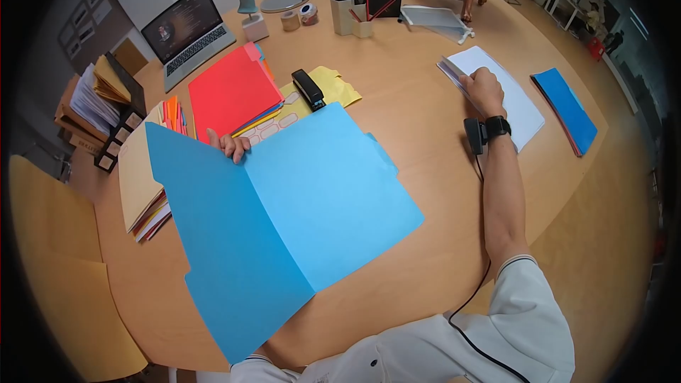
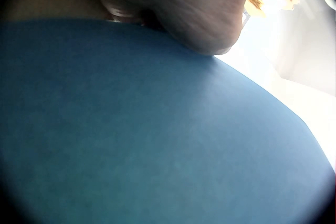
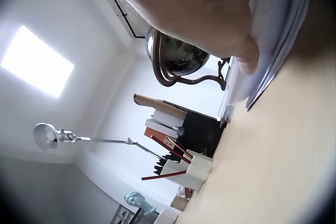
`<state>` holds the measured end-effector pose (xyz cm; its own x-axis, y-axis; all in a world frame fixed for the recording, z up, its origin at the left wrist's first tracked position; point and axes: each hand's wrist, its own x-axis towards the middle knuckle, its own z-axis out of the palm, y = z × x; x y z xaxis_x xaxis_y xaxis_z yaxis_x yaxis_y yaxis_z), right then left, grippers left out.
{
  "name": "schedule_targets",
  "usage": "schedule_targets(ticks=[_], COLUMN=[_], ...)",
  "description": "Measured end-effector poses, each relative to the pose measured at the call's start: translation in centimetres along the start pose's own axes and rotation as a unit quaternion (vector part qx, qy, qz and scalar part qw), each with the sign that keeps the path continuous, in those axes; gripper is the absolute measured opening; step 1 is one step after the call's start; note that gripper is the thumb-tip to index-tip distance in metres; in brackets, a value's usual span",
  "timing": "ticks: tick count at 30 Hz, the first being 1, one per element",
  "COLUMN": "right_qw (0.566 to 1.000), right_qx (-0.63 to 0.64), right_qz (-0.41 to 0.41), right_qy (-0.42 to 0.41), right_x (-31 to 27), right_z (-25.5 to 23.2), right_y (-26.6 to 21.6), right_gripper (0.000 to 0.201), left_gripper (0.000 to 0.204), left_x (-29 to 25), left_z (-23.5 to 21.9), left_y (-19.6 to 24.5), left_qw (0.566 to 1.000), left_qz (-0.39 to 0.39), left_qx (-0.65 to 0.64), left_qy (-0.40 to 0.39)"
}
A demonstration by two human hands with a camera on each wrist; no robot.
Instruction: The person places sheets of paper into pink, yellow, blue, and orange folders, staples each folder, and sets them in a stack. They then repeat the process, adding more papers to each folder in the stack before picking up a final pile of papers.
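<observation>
A light blue file folder lies spread wide before me, its left flap raised off the table. My left hand holds it at the top edge by the crease, fingertips curled over the front while the flap hides most of the arm. In the left wrist view the folder fills most of the picture below the hand. At the right, my right hand grips the left edge of a stack of white paper. Its sheets bend up beside the thumb in the right wrist view.
A red folder on a pile, a black stapler and a yellow envelope lie behind the blue folder. A laptop stands back left, pen holders at the back. Narrow blue folders lie at the right edge.
</observation>
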<state>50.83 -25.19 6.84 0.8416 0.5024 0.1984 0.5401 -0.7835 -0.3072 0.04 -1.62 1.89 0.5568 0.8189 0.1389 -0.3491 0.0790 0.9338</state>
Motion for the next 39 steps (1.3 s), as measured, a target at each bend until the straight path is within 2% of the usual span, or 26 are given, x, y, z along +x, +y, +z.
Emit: schedule_targets(ticks=[2, 8, 14, 18, 21, 23, 24, 26, 27, 29, 30, 32, 33, 34, 35, 36, 37, 38, 39], right_qw=[0.998, 0.996, 0.994, 0.995, 0.996, 0.99, 0.991, 0.981, 0.982, 0.949, 0.949, 0.903, 0.902, 0.879, 0.829, 0.828, 0.761, 0.675, 0.673], right_qx=[0.058, 0.082, 0.103, 0.089, 0.083, 0.078, 0.081, 0.046, 0.05, 0.126, 0.128, 0.256, 0.259, 0.382, 0.493, 0.494, 0.586, 0.664, 0.665], right_qz=[0.014, 0.01, 0.013, 0.025, 0.043, 0.063, 0.056, 0.026, 0.019, -0.072, -0.076, -0.223, -0.225, -0.248, -0.264, -0.266, -0.258, -0.244, -0.245], right_qy=[-0.021, -0.039, -0.031, -0.043, -0.007, 0.099, 0.095, 0.186, 0.184, 0.281, 0.279, 0.265, 0.263, 0.138, 0.008, 0.004, -0.103, -0.208, -0.212], right_x=[0.0, 1.8, 2.3, 2.7, 2.3, 2.0, 1.7, 1.2, 0.8, -0.6, -1.2, -2.6, -3.9, -5.5, -7.0, -8.4, -9.8, -11.1, -12.3], right_z=[-0.4, 0.3, 0.7, 1.0, 1.0, 1.0, 0.5, -1.7, -3.0, -5.7, -6.8, -8.6, -9.4, -10.2, -10.5, -10.4, -10.2, -10.0, -9.6], right_y=[0.4, 2.1, 2.6, 2.7, 2.3, 1.7, 1.0, -0.7, -1.8, -4.4, -5.5, -7.7, -8.9, -10.0, -11.1, -12.2, -13.3, -14.2, -15.0], right_gripper=[0.037, 0.046, 0.047, 0.047, 0.045, 0.043, 0.043, 0.039, 0.039, 0.036, 0.036, 0.027, 0.027, 0.026, 0.024, 0.024, 0.024, 0.023, 0.023], left_gripper=[0.068, 0.069, 0.068, 0.068, 0.067, 0.066, 0.066, 0.065, 0.065, 0.065, 0.065, 0.066, 0.066, 0.066, 0.066, 0.066, 0.067, 0.068, 0.068], left_x=[0.0, 0.5, 0.1, 0.1, -0.3, -0.1, -0.3, -0.5, -0.6, -0.8, -1.0, -1.3, -1.3, -1.1, -0.9, -0.9, -0.8, -0.8, -0.8], left_z=[-0.1, -0.9, 0.4, 0.2, 0.5, 0.1, 0.2, 1.0, 1.0, 1.3, 1.6, 2.5, 2.6, 2.2, 1.8, 2.0, 1.7, 1.9, 2.2], left_y=[0.0, -0.5, -0.1, 0.0, 0.1, 0.0, 0.2, 0.6, 0.7, 0.8, 0.9, 1.4, 1.5, 1.1, 0.7, 0.8, 0.4, 0.4, 0.4], left_qw=[1.0, 1.0, 1.0, 1.0, 1.0, 1.0, 1.0, 0.999, 0.999, 0.999, 0.999, 0.998, 0.998, 0.998, 0.998, 0.998, 0.998, 0.997, 0.997], left_qz=[-0.002, 0.003, -0.003, 0.003, 0.007, 0.01, 0.012, 0.011, 0.014, -0.002, 0.0, -0.011, -0.01, -0.006, -0.003, -0.003, -0.008, -0.013, -0.012], left_qx=[-0.002, 0.005, -0.007, -0.002, 0.012, 0.024, 0.026, 0.041, 0.042, 0.036, 0.037, 0.026, 0.027, 0.026, 0.024, 0.025, -0.004, -0.033, -0.032], left_qy=[-0.006, -0.019, 0.016, 0.001, 0.015, -0.001, 0.007, 0.005, 0.012, 0.023, 0.028, 0.052, 0.055, 0.054, 0.052, 0.056, 0.06, 0.063, 0.067])
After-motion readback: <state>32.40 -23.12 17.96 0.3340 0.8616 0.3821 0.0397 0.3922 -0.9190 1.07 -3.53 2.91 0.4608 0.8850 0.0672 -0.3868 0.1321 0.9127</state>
